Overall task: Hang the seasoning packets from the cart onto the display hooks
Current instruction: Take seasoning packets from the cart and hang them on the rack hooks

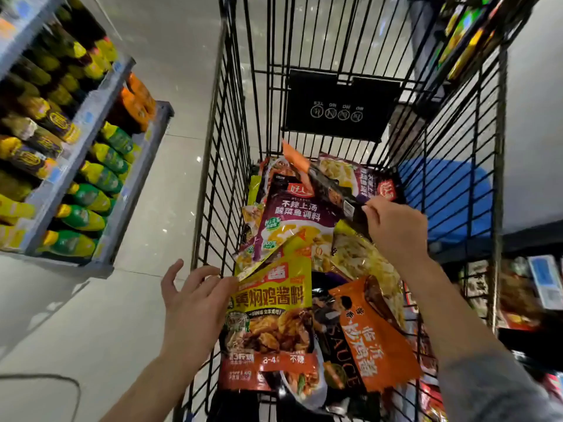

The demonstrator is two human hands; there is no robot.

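Black wire makes up the cart (225,166), the biggest thing here, standing in a shop aisle with a heap of seasoning packets (301,226) lying loose on its floor, apparently tipped in for restocking, not stacked. To its left a shelf (91,141) carries rows of bottles, blurred beyond reading. The yellow packet (271,312) stands tilted at the cart's near left corner, its top edge pinched by the left hand (195,303); thumb and forefinger close on it while the other fingers splay apart, likely to lift it clear of the pile. Smaller, the dark packet with an orange end (320,181) is raised above the heap, gripped at its near end by the right hand (393,229), fingers curled round it, probably ready to carry to a hook. No display hooks are visible; the goods at the right edge are cut off and dim. How many packets lie under the top layer cannot be told.
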